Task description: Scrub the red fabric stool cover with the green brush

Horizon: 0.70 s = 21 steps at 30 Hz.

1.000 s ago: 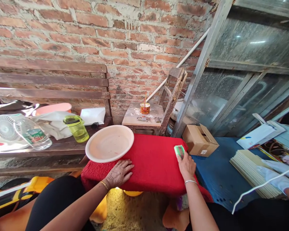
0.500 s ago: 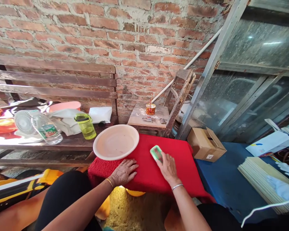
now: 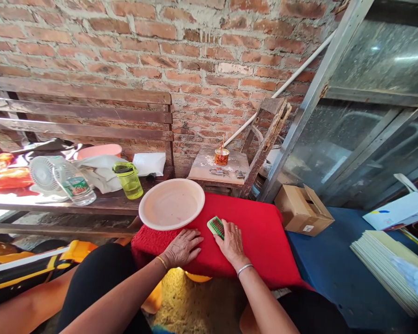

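A red cloth (image 3: 257,222) covers a small table in front of me. My left hand (image 3: 184,247) lies flat on its near left part, fingers spread, just below the rim of a pale plastic basin (image 3: 146,215). In my right hand (image 3: 231,241) is a small green and white scrub brush (image 3: 215,226), gripped at its near end. Its face with green and brown bristles shows upward, tilted, over the middle of the cloth. Part of the brush is hidden by my fingers.
Left, a wooden bench (image 3: 125,204) holds a green water bottle (image 3: 128,181), a clear bottle (image 3: 77,188) and a small fan (image 3: 43,172). Behind stands a chair (image 3: 226,174) with a tin of incense sticks (image 3: 221,157) and padlocks. Right, a cardboard box (image 3: 299,211) sits on a blue surface (image 3: 320,260).
My right hand has moved left across the cloth with the scrub brush, nearer to my left hand. The left hand stays in place, while the view has shifted slightly.
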Available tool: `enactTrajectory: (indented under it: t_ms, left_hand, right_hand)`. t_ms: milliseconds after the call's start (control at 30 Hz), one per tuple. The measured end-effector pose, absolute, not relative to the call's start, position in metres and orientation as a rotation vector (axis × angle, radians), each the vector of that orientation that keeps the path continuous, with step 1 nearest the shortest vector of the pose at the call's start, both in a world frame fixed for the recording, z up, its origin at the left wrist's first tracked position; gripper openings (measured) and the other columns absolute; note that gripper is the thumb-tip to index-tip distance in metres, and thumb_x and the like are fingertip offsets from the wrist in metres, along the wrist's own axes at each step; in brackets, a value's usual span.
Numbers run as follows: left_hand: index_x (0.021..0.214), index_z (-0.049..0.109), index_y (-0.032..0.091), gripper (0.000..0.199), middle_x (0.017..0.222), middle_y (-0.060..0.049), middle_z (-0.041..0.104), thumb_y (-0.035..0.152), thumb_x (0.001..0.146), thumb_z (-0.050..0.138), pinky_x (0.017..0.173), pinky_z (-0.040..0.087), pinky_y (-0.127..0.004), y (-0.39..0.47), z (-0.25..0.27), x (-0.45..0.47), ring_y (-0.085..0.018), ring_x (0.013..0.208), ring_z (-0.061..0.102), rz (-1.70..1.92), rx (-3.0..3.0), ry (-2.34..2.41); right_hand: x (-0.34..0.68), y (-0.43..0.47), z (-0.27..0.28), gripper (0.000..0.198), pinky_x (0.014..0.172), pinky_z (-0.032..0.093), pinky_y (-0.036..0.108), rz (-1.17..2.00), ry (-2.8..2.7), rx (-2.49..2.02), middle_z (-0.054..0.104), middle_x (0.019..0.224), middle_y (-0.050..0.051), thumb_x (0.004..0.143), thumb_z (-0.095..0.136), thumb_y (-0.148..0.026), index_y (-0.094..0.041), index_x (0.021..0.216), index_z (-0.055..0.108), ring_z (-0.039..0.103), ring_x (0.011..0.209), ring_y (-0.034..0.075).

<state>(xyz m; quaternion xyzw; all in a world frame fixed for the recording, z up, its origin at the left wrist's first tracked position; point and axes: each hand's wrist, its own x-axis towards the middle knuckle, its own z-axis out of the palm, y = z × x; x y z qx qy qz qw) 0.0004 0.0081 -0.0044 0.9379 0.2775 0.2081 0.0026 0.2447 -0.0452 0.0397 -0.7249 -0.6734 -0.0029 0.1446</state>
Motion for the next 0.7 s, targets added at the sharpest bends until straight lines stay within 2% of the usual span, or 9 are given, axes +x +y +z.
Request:
enactTrajectory:
  t_ms: [67,300,567,700]
  left_hand:
    - [0.131,0.066,0.025,0.035,0.133,-0.009,0.064,0.029,0.097,0.059,0.109,0.045,-0.047,0.008,-0.003,0.000,-0.028,0.125,0.058,0.649,2.945,0.869]
    - [0.131,0.066,0.024,0.034,0.132,-0.009,0.065,0.029,0.098,0.057,0.110,0.045,-0.045,0.006,0.005,0.000,-0.027,0.126,0.058,0.632,2.941,0.845]
    - [0.130,0.067,0.024,0.034,0.132,-0.009,0.065,0.028,0.097,0.059,0.108,0.047,-0.046,0.006,0.006,0.001,-0.028,0.125,0.060,0.614,2.948,0.868]
    - [0.128,0.068,0.024,0.033,0.132,-0.010,0.066,0.028,0.096,0.059,0.107,0.048,-0.046,0.007,0.002,0.000,-0.028,0.123,0.061,0.651,2.963,0.871]
  right_hand:
    - [0.242,-0.041,0.041,0.051,0.101,0.042,0.043,0.026,-1.953,-2.093,0.065,0.128,0.013,0.098,0.061,-0.043,-0.024,0.144,0.052,0.059,0.117,0.029]
    - [0.279,-0.032,0.045,0.038,0.100,0.041,0.040,0.030,-1.837,-2.221,0.067,0.127,0.009,0.101,0.056,-0.040,-0.027,0.137,0.060,0.060,0.117,0.027]
    - [0.382,-0.062,0.051,0.051,0.091,0.044,0.049,-0.091,-1.218,-2.621,0.064,0.125,0.022,0.101,0.051,-0.043,-0.013,0.141,0.053,0.060,0.113,0.037]
    - [0.406,-0.081,0.051,0.055,0.092,0.045,0.050,-0.086,-1.007,-2.698,0.060,0.128,0.024,0.099,0.051,-0.050,-0.016,0.142,0.052,0.060,0.116,0.038]
